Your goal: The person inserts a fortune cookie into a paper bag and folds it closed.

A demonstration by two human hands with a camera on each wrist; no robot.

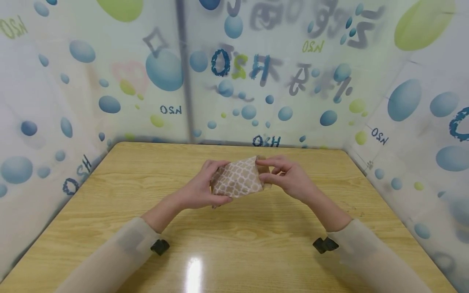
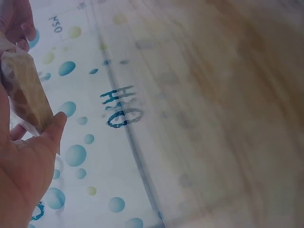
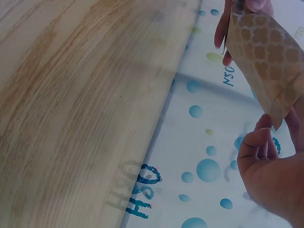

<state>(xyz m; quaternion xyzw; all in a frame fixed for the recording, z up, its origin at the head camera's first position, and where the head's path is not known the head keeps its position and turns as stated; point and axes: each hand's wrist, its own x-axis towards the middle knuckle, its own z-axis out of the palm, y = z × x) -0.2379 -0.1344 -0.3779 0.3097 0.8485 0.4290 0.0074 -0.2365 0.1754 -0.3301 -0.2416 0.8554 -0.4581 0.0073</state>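
A small tan packet of paper with a white lattice pattern (image 1: 238, 178) is held between both hands above the table. My left hand (image 1: 199, 188) grips its left end, with the thumb along the lower edge and the fingers at the upper edge. At the other end my right hand (image 1: 291, 178) pinches the paper with thumb and fingertips. The left wrist view shows a plain brown side of the packet (image 2: 29, 90). In the right wrist view the packet's paper (image 3: 266, 42) narrows to a pointed corner by the right fingertips. What lies inside is hidden.
Under the hands spreads a wood-grain table (image 1: 234, 244), a bright reflection near its front edge. A white curtain (image 1: 227, 101) with blue and green bubbles and mirrored lettering stands around its back and sides. Dark clips (image 1: 160, 246) sit at both sleeve cuffs.
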